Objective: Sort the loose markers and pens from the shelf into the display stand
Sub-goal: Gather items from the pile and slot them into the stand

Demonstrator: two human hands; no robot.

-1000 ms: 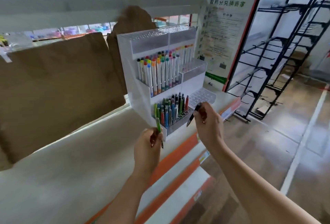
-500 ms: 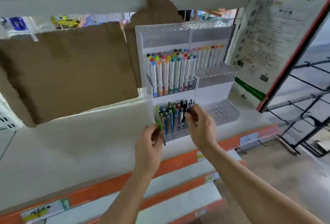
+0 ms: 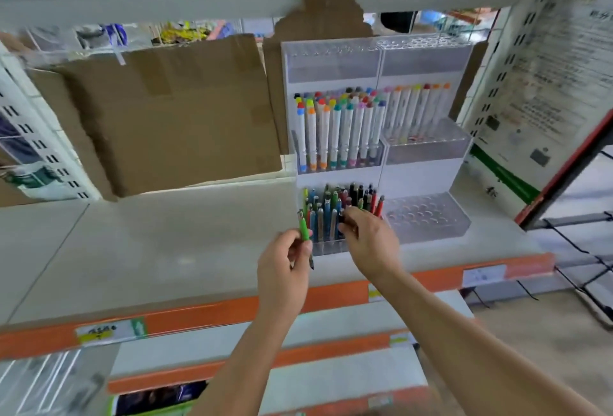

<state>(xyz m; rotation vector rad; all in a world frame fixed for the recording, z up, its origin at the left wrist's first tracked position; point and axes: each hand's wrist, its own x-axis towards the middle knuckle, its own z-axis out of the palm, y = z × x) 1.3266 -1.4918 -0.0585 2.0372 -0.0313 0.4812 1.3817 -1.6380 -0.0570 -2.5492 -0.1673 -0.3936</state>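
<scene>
cardboard sheet leans upper left on the shelf | left hand at centre pinches a green pen, upright | right hand curls round a dark pen among the front-row pens | display stand right of centre, markers above

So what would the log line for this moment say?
left hand: holds green pen | right hand: at pens in stand, grip unclear | phase: slotting pens
</scene>
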